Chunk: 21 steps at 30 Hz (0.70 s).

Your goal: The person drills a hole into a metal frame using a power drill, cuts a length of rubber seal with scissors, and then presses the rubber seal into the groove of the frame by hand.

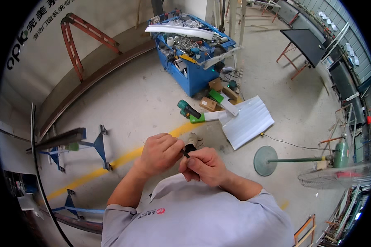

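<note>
In front of my chest, my left hand (160, 153) and my right hand (206, 165) are close together. Both are closed on a small dark strip-like piece (185, 154) that shows between them. Its ends are hidden in my fingers, and its exact kind cannot be made out. The right thumb presses along the piece, while the left fingers curl over its upper end. Beyond my hands, a green and black cordless power tool (188, 109) rests on the floor.
Ahead stands a blue tool cart (189, 78) heaped with hardware. Small cardboard boxes (208, 103) and a white foam sheet (248, 122) lie before it. A pedestal fan (266, 160) is at right, blue wheeled stands (99, 144) at left, and a black panel (305, 43) on trestles far right.
</note>
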Each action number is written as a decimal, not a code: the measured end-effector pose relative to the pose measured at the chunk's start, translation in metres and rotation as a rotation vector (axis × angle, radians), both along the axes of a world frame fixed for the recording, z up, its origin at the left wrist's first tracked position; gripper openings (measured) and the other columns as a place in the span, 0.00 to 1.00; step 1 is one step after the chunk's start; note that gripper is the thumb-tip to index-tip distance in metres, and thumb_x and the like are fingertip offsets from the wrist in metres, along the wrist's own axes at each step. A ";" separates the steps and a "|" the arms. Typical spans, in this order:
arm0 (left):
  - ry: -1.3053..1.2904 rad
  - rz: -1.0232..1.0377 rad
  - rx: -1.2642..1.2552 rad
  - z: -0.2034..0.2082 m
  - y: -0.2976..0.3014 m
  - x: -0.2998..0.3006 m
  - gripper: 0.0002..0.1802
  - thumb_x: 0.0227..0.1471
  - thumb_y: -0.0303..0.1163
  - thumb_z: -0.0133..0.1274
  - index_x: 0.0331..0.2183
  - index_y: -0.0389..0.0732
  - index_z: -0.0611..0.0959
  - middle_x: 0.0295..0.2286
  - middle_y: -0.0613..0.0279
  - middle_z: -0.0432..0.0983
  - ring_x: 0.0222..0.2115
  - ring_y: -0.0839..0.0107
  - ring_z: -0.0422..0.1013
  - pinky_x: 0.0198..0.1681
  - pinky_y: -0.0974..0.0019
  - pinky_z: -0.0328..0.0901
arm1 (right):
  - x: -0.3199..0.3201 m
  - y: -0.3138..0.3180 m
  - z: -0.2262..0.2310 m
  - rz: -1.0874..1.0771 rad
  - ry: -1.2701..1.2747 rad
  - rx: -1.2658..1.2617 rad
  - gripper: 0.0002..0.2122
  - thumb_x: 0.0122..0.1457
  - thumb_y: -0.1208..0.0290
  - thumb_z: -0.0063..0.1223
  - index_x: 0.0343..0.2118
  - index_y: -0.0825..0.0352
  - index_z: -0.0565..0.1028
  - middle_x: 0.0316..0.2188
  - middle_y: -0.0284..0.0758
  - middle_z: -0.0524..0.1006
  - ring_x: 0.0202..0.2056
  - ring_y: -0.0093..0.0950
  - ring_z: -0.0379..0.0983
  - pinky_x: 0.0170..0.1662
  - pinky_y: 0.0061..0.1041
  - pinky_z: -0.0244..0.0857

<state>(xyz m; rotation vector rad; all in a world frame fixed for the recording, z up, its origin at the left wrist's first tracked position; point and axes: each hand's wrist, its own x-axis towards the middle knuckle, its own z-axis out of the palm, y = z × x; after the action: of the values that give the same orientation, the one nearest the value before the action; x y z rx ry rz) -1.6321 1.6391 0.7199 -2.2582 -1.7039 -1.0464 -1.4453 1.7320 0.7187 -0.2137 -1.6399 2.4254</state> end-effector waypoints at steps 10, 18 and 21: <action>-0.041 0.305 -0.105 -0.095 0.171 -0.215 0.10 0.45 0.18 0.59 0.32 0.37 0.77 0.24 0.56 0.73 0.24 0.55 0.72 0.26 0.57 0.67 | -0.122 0.223 0.031 -0.084 0.244 -0.060 0.20 0.71 0.62 0.46 0.26 0.72 0.76 0.12 0.33 0.72 0.10 0.20 0.65 0.14 0.20 0.56; -0.237 0.435 -0.397 -0.212 0.254 -0.354 0.03 0.54 0.25 0.55 0.32 0.37 0.80 0.28 0.50 0.77 0.29 0.48 0.74 0.31 0.54 0.69 | -0.173 0.339 0.050 -0.426 0.629 -0.196 0.15 0.69 0.67 0.47 0.28 0.73 0.75 0.12 0.34 0.72 0.11 0.24 0.67 0.14 0.23 0.58; -0.295 0.405 -0.526 -0.263 0.298 -0.412 0.06 0.55 0.28 0.55 0.34 0.36 0.81 0.29 0.48 0.77 0.32 0.46 0.74 0.34 0.53 0.69 | -0.200 0.381 0.049 -0.342 0.701 -0.402 0.16 0.70 0.67 0.45 0.30 0.76 0.74 0.10 0.36 0.71 0.08 0.25 0.65 0.11 0.24 0.55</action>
<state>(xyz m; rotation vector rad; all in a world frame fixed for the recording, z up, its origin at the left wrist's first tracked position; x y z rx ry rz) -2.0438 1.9367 0.4574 -1.9213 -2.6850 -0.9511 -1.6451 2.1131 0.7682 0.2560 -0.7479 2.1704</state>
